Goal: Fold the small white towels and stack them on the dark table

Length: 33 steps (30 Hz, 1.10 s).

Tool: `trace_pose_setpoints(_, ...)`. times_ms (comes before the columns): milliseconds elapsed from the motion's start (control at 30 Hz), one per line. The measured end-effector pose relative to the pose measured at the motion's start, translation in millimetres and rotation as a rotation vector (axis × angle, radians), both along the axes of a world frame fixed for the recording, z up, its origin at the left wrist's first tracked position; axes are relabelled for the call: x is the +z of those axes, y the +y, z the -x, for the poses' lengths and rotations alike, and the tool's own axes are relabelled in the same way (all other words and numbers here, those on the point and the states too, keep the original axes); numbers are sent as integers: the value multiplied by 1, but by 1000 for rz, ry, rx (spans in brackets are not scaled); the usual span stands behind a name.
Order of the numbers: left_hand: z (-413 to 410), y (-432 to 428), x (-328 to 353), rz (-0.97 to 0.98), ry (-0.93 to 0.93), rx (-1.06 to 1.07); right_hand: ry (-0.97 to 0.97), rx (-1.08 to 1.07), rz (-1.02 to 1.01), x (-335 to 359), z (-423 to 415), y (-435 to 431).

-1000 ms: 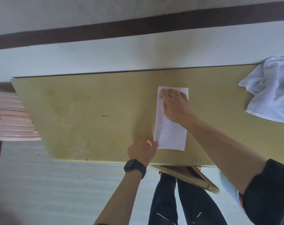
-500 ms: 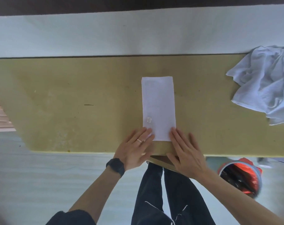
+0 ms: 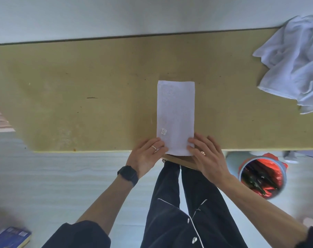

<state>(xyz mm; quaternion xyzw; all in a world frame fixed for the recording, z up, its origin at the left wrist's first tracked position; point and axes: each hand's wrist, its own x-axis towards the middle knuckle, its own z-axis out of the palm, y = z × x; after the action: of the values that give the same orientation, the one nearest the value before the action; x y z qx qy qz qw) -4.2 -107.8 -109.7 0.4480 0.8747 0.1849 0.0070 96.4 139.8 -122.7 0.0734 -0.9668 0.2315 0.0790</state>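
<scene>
Yellow-brown desk (image 3: 80,104) across the whole width. Crumpled pile of white towels (image 3: 295,65) at its far-right corner, well apart from the work. Folded towel (image 3: 175,113) at desk centre, a narrow strip. Long axis straight away from the person, far short end parallel to the wall. Vs 0.5 s ago pulled nearer: near short end now just over the desk's front edge, before short of it. Left hand (image 3: 146,154) & right hand (image 3: 207,158) both flat, fingers straight & a bit spread, pressing near-left & near-right corners resp., holding nothing. Earlier only at the near edge. Small tag (image 3: 164,131) on towel's near-left part, just beyond left fingertips.
</scene>
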Motion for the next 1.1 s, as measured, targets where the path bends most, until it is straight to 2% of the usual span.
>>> trace_pose_setpoints(167, 13, 5, 17, 0, -228, 69, -144, -24, 141, 14, 6, 5)
trace_pose_setpoints(300, 47, 23, 56, 115, -703, 314, -303, -130, 254, 45, 31, 9)
trace_pose_setpoints(467, 101, 44, 73, -136, -999, 609, -629, -475, 607, 76, 94, 15)
trace_pose_setpoints(567, 128, 58, 68, -192, -1003, 694, -611, -565, 720, 76, 132, 22)
trace_pose_setpoints(667, 147, 70, 57, -213, -1002, 752, -579, -663, 714, 70, 161, 26)
trace_pose_setpoints(800, 161, 80, 41, -214, -967, 808, -612, -752, 644, 53, 181, 25)
trace_pose_setpoints(1100, 168, 89, 29, -142, -823, 823, -624, -781, 383, 38, 194, 10)
